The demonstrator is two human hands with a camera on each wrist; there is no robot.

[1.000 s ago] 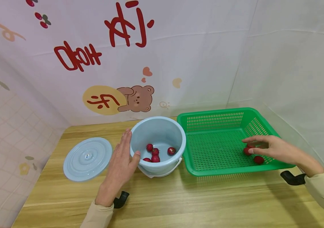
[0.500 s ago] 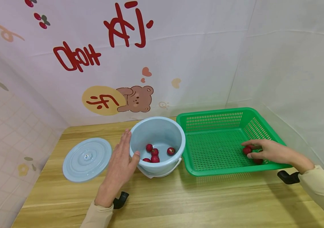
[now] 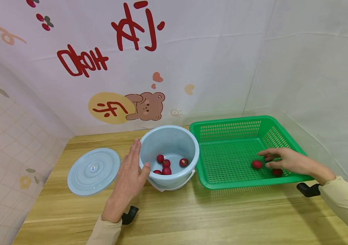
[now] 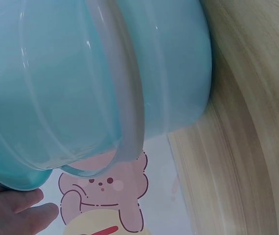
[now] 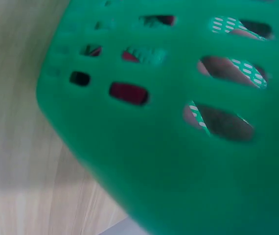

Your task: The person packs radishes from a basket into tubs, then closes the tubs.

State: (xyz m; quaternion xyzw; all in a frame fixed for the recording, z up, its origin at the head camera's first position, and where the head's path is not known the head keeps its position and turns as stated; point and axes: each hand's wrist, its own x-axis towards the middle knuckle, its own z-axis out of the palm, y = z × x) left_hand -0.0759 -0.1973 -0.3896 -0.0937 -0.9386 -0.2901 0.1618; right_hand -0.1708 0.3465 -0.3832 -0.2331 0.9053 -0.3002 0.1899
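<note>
My left hand (image 3: pixel 130 178) is at the left side of the light blue bucket (image 3: pixel 174 182), its fingers fairly straight and the thumb at the rim. In the left wrist view its fingers (image 4: pixel 24 215) lie by the bucket's rim. Several small, round, radish-like red pieces (image 3: pixel 166 170) lie in the bucket. My right hand (image 3: pixel 288 161) reaches into the green basket (image 3: pixel 232 186), fingers bent loosely and apart. One red piece (image 3: pixel 257 164) lies left of its fingertips, another (image 3: pixel 277 172) below the hand, and a third (image 3: pixel 267 156) is partly hidden behind the fingers.
A light blue lid (image 3: pixel 93 171) lies on the wooden table (image 3: pixel 204 217) to the left. The bucket's pale handle (image 3: pixel 189 178) hangs down in front. Behind stands a white printed cloth wall (image 3: pixel 216 68). The basket wall (image 5: pixel 154 142) fills most of the right wrist view.
The right hand moved left and came down to a red piece in the basket, which then rolled left from its fingertips. The left hand and bucket stayed in place.
</note>
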